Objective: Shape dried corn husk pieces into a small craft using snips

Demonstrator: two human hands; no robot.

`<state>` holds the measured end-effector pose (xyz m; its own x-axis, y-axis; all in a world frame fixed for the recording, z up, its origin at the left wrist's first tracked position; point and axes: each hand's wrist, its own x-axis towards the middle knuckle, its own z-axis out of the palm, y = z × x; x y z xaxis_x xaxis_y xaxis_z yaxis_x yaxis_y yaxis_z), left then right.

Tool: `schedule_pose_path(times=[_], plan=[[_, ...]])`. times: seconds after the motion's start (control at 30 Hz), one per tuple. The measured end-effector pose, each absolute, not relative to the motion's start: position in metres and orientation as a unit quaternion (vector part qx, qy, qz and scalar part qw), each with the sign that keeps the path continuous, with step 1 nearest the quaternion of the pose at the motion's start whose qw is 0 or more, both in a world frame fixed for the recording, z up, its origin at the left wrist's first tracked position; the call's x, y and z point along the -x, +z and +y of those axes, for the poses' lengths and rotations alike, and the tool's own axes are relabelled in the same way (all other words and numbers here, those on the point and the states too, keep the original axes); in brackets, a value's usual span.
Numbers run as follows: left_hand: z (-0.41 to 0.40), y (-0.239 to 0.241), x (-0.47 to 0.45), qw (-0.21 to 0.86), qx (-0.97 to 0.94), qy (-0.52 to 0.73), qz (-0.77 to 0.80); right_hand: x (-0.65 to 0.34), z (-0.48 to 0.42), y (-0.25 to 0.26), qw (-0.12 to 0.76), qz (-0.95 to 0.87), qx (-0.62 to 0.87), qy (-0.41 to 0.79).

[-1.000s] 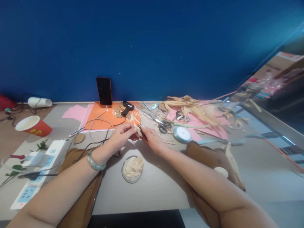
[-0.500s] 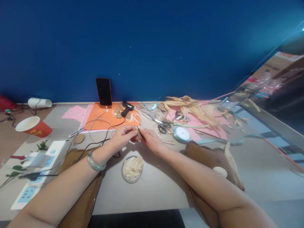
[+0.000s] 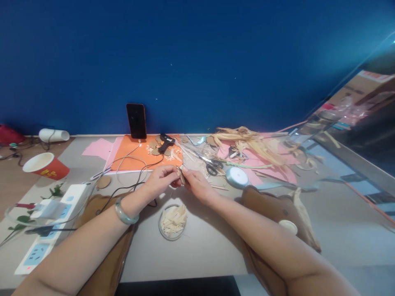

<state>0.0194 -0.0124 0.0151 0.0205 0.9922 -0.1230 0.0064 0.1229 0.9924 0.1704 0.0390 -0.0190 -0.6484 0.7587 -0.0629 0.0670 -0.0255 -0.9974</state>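
My left hand (image 3: 160,181) and my right hand (image 3: 197,185) meet above the grey table (image 3: 200,246), fingertips pinched together on a small pale husk piece (image 3: 181,176) held between them. A green bangle (image 3: 125,213) circles my left wrist. Just below the hands stands a small round clear dish (image 3: 173,221) filled with cut husk strips. Behind the hands lie an orange sheet (image 3: 138,156) with a black glue gun (image 3: 165,144), and scissors (image 3: 210,164).
A phone (image 3: 136,121) leans on the blue wall. A red paper cup (image 3: 46,166) and a white power strip (image 3: 52,218) lie at left with cables. A pale blue ribbon roll (image 3: 237,176), dried husks (image 3: 249,142) on pink paper and brown bags (image 3: 277,209) sit to the right.
Both hands stay joined on the husk piece, with small finger shifts turning it. The view has drifted slightly.
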Motion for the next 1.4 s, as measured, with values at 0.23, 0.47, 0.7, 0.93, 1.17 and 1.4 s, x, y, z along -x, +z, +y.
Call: schedule_pose_path(times=[0.23,0.47,0.7,0.93,1.17,1.4], plan=[[-0.014,0.015,-0.019,0.537,-0.481,0.458,0.520,-0.172,0.039,-0.018,0.272,-0.661,0.325,0.619],[-0.012,0.012,-0.016,0.563,-0.439,0.477,0.514,-0.171,0.040,-0.011,0.350,-0.582,0.390,0.621],[-0.017,0.023,-0.002,0.655,-0.526,0.302,0.451,-0.175,0.067,-0.019,0.428,-0.543,0.420,0.588],[-0.023,0.019,-0.006,0.581,-0.675,0.058,0.451,-0.177,0.082,-0.032,0.369,-0.695,0.454,0.418],[0.000,-0.010,0.004,0.328,-0.665,0.257,0.620,-0.176,0.080,-0.034,0.368,-0.707,0.452,0.401],[0.011,-0.037,-0.002,0.113,-0.774,0.174,0.598,-0.175,0.074,-0.033,0.369,-0.712,0.437,0.407]])
